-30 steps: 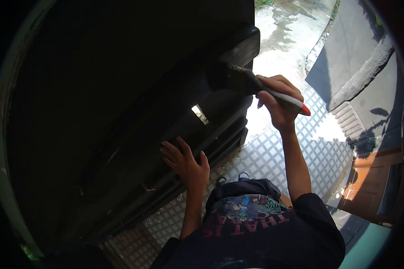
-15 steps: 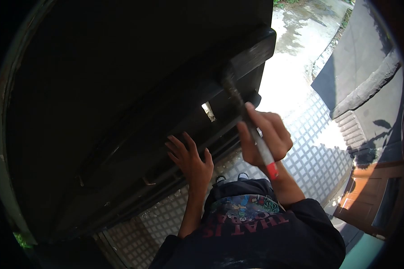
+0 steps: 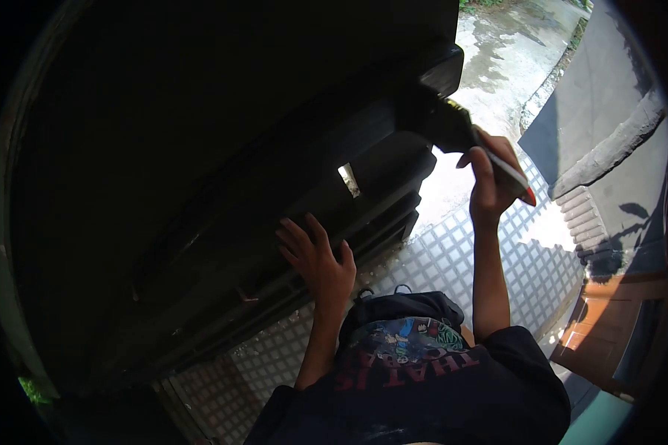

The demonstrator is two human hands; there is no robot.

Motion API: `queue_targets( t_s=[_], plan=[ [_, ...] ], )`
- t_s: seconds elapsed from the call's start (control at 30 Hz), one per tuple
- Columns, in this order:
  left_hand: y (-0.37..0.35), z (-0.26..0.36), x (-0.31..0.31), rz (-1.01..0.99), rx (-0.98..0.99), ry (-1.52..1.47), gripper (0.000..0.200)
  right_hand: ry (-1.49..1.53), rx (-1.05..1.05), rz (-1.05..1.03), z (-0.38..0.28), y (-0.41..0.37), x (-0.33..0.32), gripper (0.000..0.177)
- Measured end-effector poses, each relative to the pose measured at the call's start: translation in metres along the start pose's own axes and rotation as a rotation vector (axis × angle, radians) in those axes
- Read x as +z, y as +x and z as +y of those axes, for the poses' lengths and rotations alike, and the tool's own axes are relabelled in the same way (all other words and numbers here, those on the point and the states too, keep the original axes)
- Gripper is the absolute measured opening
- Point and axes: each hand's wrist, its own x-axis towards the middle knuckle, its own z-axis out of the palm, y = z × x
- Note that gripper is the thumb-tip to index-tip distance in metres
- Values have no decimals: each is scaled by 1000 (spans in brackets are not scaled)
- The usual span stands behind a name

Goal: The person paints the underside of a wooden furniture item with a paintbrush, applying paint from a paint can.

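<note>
My right hand [image 3: 490, 180] is closed around the pale, red-tipped handle of a wide paintbrush [image 3: 447, 124]. The brush's dark head lies against, or just in front of, the right end of a raised rail [image 3: 364, 122] on a large black panel [image 3: 223, 170]; exact contact is lost in the shadow. Lower down, my left hand [image 3: 321, 261] has its fingers spread and appears to rest on the panel's lower edge. It holds nothing. A small bright slot [image 3: 348, 180] shows through the panel between the two hands. Much of the panel's surface is too dark to make out.
Patterned floor tiles [image 3: 460, 245] run below and to the right of the panel. A grey wall [image 3: 608, 111] with a rough raised band stands at the right, above a brown wooden door [image 3: 605, 326]. Sunlit concrete [image 3: 497, 52] stretches away at the top.
My right hand has moved up and to the right with the paintbrush, which has turned to show its broad side near the rail's end. My left hand has stayed almost in place.
</note>
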Motion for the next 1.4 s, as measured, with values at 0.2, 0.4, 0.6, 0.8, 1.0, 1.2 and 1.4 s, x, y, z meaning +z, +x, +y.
queue_targets(
  t_s=[0.2,0.4,0.6,0.8,1.0,1.2,1.4],
  plan=[
    [0,1,-3,-7,-7,-7,82,-464,-117,274,-4,28,-34,24],
    [-1,0,-3,-31,-21,-29,82,-427,-105,36,-49,-33,42,26],
    [-2,2,0,34,-34,-134,81,-215,-262,-205,-79,-67,88,35],
    [-16,10,-12,50,-51,-280,72,-28,-336,-429,-90,-97,122,40],
    [-59,10,-1,24,1,-132,63,120,-220,-668,-102,-143,131,33],
    [-191,-57,63,-153,-138,-618,37,-21,150,-783,-64,-213,69,32],
    [-369,-135,78,-259,-796,-666,35,-235,248,-1096,-17,-290,38,23]
  ],
)
